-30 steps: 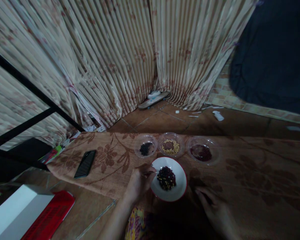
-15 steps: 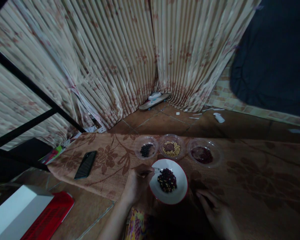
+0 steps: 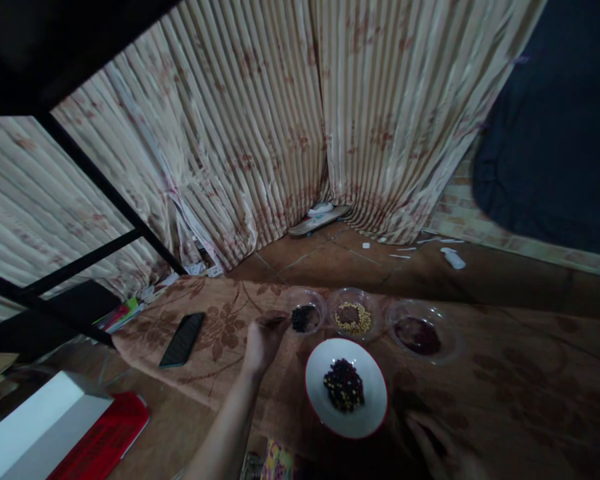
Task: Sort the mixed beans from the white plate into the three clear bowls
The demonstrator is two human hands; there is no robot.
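Note:
My left hand point(image 3: 266, 340) is closed in a pinch at the left rim of a clear plastic bowl of black beans point(image 3: 304, 319). The slim metal tweezers in its fingers are hard to make out in the dim light. Below stands a white bowl with a red rim point(image 3: 316, 393), holding a heap of mixed dark and yellow beans point(image 3: 345, 387). To its right, my right hand point(image 3: 433, 440) lies in shadow on the cloth, thumb apart from the fingers, with nothing visible in it.
Clear bowls of yellow beans point(image 3: 355, 320) and dark red beans point(image 3: 417, 335) stand in the back row. A phone point(image 3: 182, 340) lies left on the patterned tablecloth point(image 3: 220, 373). A white box point(image 3: 45, 427) is at lower left; a black metal frame point(image 3: 95, 177) rises behind.
My left hand has moved from the white bowl's left rim, up and away to the black bean bowl. My right hand stays beside the white bowl. The view has shifted slightly.

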